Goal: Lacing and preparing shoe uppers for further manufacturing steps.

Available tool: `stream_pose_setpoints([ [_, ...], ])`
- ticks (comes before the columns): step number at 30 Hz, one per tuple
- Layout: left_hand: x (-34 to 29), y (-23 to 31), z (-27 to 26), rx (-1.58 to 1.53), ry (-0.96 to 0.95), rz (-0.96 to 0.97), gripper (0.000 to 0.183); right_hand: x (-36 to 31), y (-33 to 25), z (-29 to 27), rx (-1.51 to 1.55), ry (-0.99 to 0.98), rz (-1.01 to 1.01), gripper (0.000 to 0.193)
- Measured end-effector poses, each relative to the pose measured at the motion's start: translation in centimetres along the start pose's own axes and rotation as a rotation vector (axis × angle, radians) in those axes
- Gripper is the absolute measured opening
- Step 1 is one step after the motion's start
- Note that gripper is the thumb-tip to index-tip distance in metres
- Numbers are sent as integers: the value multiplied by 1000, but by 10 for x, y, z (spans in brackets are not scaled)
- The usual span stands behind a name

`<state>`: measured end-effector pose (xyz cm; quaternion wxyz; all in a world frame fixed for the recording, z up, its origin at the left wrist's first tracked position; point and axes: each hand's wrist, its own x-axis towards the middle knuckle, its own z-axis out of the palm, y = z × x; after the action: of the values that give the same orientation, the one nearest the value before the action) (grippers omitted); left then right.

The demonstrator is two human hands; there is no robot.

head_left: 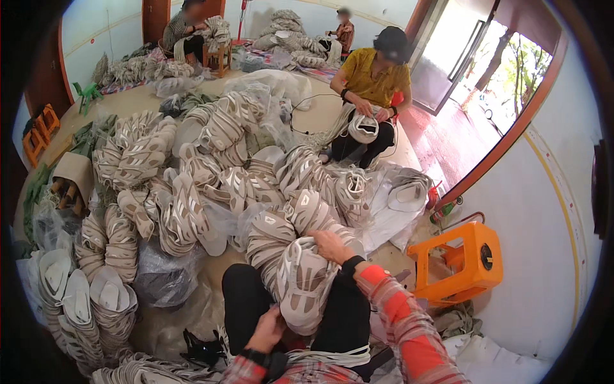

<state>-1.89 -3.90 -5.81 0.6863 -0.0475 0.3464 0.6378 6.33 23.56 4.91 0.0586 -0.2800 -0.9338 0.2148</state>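
Observation:
A beige and white shoe upper point(303, 289) rests between my knees, its toe pointing down toward me. My right hand point(333, 247) is closed on its far edge, beside the opening. My left hand point(267, 329) is closed at its near left side, by the toe, with the fingertips partly hidden against it. White laces point(332, 356) lie in a bundle across my lap. Just beyond the shoe upper, a stack of nested shoe uppers point(272, 237) touches it.
Heaps of shoe uppers point(144, 153) cover the floor ahead and left. An orange stool point(457, 264) lies tipped at my right. A co-worker in a yellow shirt point(377, 77) handles another upper near the open door point(457, 51). Two more people sit at the back.

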Motion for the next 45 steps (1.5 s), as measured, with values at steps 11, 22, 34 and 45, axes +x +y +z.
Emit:
stream_pose_setpoints([
  [11,-14,-10,103,1504,441,827,105,-21,-17,16,335,32,115,43],
  [22,-55,52,112,1435,82,255,53,-61,-23,30,466,204,38,35],
  [34,72,120,121,1622,-464,474,32,-92,-8,-15,429,-37,-164,26],
  [45,78,97,126,1626,-314,704,28,-130,-50,3,72,46,-374,9],
])
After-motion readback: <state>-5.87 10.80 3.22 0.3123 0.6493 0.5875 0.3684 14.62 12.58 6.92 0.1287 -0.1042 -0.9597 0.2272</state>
